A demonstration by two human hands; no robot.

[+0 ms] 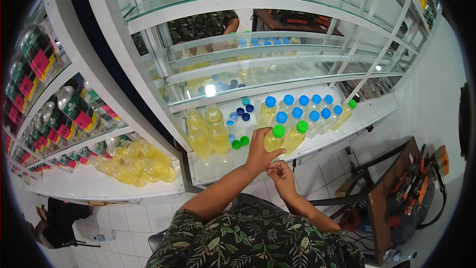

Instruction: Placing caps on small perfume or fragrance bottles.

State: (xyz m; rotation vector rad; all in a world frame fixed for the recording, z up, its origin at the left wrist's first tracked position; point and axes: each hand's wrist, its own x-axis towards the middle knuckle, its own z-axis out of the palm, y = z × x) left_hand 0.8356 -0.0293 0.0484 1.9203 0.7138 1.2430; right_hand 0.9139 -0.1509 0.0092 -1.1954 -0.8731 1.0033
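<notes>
My left hand is around a clear plastic bottle of yellow liquid with a green cap, its thumb along the near side. Just below that thumb, my right hand has its fingers curled in, with nothing visible in them. A second green-capped bottle stands close on the right. Behind them several blue-capped bottles stand in rows, some yellow, some paler. To the left are uncapped bottles of yellow liquid. Loose dark blue caps and green caps lie between the groups.
The bottles stand on a white counter below glass shelves with a mirror behind. A left-hand cabinet holds labelled bottles and more yellow bottles. At right are a brown table with orange-and-black tools and a dark metal frame.
</notes>
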